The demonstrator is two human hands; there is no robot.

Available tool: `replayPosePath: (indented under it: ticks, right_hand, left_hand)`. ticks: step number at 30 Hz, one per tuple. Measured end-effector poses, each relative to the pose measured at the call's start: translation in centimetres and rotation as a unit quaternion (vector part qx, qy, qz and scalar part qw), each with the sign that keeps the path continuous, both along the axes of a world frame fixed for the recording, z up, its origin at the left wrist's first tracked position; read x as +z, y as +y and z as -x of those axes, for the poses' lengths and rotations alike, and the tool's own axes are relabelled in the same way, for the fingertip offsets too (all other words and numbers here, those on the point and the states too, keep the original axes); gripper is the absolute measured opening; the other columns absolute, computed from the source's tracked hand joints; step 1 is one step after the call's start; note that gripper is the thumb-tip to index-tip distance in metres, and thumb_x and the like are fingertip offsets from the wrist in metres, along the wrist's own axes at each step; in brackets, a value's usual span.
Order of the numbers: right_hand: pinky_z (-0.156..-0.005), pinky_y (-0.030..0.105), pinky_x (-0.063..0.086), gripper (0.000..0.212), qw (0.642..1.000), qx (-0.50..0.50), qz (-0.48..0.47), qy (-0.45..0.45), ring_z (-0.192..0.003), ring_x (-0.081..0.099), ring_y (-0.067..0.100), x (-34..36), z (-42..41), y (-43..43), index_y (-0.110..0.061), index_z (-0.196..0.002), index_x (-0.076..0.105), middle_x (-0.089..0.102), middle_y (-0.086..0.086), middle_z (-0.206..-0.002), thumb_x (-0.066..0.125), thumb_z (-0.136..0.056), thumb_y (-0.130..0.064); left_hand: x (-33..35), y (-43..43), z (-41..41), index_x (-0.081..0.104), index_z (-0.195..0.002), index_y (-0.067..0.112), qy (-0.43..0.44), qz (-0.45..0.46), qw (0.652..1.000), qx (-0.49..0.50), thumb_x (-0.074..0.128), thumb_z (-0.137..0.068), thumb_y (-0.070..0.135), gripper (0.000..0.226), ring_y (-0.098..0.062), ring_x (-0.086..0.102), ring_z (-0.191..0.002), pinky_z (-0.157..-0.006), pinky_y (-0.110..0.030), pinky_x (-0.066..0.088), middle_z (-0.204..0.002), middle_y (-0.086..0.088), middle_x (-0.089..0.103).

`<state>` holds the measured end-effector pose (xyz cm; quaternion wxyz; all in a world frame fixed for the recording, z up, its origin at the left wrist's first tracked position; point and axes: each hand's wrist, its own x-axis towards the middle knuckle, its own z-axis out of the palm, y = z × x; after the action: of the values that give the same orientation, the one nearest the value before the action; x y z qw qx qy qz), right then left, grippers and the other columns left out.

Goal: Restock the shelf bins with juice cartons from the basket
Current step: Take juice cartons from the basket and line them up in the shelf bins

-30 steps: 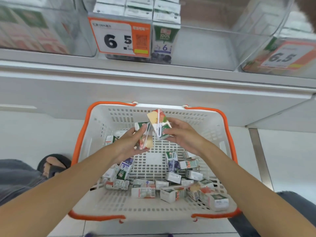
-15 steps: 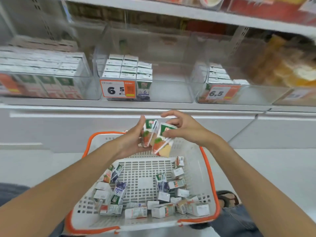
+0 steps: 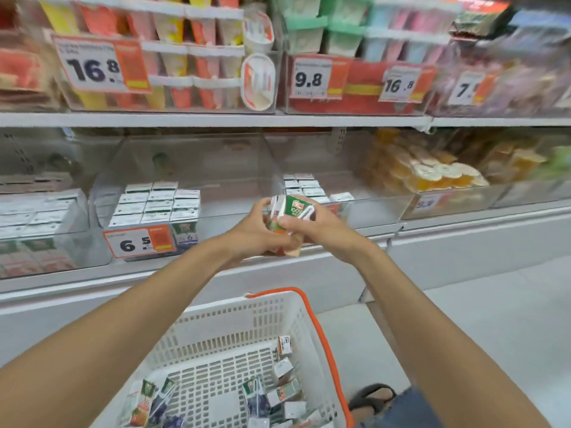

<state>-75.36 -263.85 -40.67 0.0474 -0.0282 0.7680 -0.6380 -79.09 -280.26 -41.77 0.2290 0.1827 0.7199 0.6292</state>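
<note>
Both my arms reach up and forward over the white basket [image 3: 234,329] with the orange rim. They come together high above the far end of the basket, so they make a pointy shape. My left hand [image 3: 253,233] and my right hand [image 3: 321,225] touch each other there. Between them they hold a little bunch of juice cartons [image 3: 295,208]. I think there are 2, but my hands hide part of them, so I cannot be sure. My left fingers are curled round the left side of the bunch. My right fingers are curled round the right side, and my right thumb presses on the front. The bunch is tilted, green tops up and orange ends down.

More loose cartons [image 3: 284,393] lie inside the basket, most on its right side and some on its left.

Above and behind the basket is a shelf with clear bins. The middle bin [image 3: 222,208], up and left of the basket, has rows of white carton tops and a price tag [image 3: 139,244] that says 6.5. The right-hand bin [image 3: 370,205], above the basket's far end and just behind my hands, has a few cartons at its left side.

A foot in a dark sandal [image 3: 370,400] is just right of the basket.
</note>
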Motion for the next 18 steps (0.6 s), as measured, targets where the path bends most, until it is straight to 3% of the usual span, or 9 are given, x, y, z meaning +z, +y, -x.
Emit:
replayPosePath:
  ticks: [2,3,6,8,10,12,16,18]
  right_hand:
    - [-0.079,0.032,0.056,0.049,0.999,-0.015,-0.042,0.021,-0.090,0.070,0.017,1.0,0.8,2.3,-0.016,-0.124,0.056,0.072,0.007,-0.106,0.078,-0.080,-0.021]
    - [-0.074,0.028,0.056,0.053,0.997,-0.043,-0.060,0.036,-0.089,0.070,0.014,1.4,1.3,3.5,-0.017,-0.122,0.057,0.072,0.004,-0.104,0.082,-0.076,-0.024]
    - [-0.073,0.021,0.053,0.064,0.980,-0.161,-0.072,0.091,-0.089,0.066,0.007,2.0,3.1,7.7,-0.018,-0.121,0.052,0.067,-0.003,-0.105,0.087,-0.069,-0.027]
    - [-0.076,0.024,0.054,0.059,0.961,-0.230,-0.067,0.140,-0.085,0.064,0.006,2.1,4.8,10.9,-0.023,-0.117,0.052,0.066,-0.005,-0.100,0.087,-0.069,-0.025]
    - [-0.074,0.026,0.053,0.054,0.944,-0.264,-0.071,0.186,-0.081,0.062,0.004,2.0,6.8,13.8,-0.025,-0.110,0.052,0.064,-0.004,-0.097,0.087,-0.069,-0.022]
    - [-0.069,0.018,0.053,0.064,0.939,-0.268,-0.069,0.201,-0.082,0.062,-0.003,1.5,9.0,15.9,-0.021,-0.116,0.047,0.059,-0.004,-0.101,0.088,-0.067,-0.019]
    - [-0.066,0.016,0.051,0.075,0.951,-0.224,-0.114,0.182,-0.087,0.061,0.005,-0.4,13.6,17.3,-0.017,-0.120,0.041,0.057,-0.003,-0.103,0.090,-0.064,-0.012]
    - [-0.064,0.015,0.051,0.079,0.971,-0.164,-0.136,0.112,-0.086,0.065,0.007,-1.7,15.4,17.4,-0.012,-0.128,0.043,0.062,-0.001,-0.106,0.089,-0.065,-0.012]
  left_hand:
    - [1.1,2.0,1.2,0.022,-0.145,0.029,0.047,0.024,0.998,-0.018,0.083,-0.053,0.021,0.111,-0.005,0.069,-0.085,-0.069,-0.025,0.056,-0.113,0.009,0.061]
    - [1.5,2.8,2.0,0.016,-0.149,0.030,0.089,0.056,0.994,-0.027,0.085,-0.054,0.027,0.118,-0.004,0.065,-0.099,-0.078,-0.025,0.054,-0.129,0.008,0.053]
    - [2.2,4.6,4.8,0.009,-0.152,0.030,0.235,0.164,0.958,0.013,0.089,-0.049,0.051,0.132,-0.019,0.034,-0.136,-0.111,-0.038,0.035,-0.155,0.003,0.016]
    - [1.5,5.4,6.7,0.004,-0.154,0.029,0.292,0.223,0.928,0.055,0.088,-0.049,0.057,0.137,-0.025,0.016,-0.145,-0.118,-0.044,0.022,-0.158,0.000,0.007]
    - [0.1,6.0,8.2,-0.010,-0.152,0.034,0.313,0.297,0.900,0.057,0.085,-0.049,0.063,0.143,-0.025,0.001,-0.149,-0.119,-0.049,0.016,-0.162,-0.001,-0.004]
    - [-1.4,6.3,9.5,-0.022,-0.148,0.040,0.306,0.331,0.892,0.043,0.085,-0.049,0.065,0.147,-0.025,-0.004,-0.150,-0.118,-0.051,0.017,-0.162,0.000,-0.014]
    - [-3.6,6.5,10.9,-0.028,-0.140,0.053,0.330,0.299,0.893,0.065,0.086,-0.051,0.061,0.145,-0.024,0.009,-0.150,-0.110,-0.047,0.036,-0.162,0.006,-0.016]
    - [-4.3,6.4,11.2,-0.027,-0.137,0.059,0.343,0.290,0.890,0.077,0.086,-0.051,0.060,0.142,-0.023,0.014,-0.149,-0.106,-0.046,0.041,-0.161,0.011,-0.014]
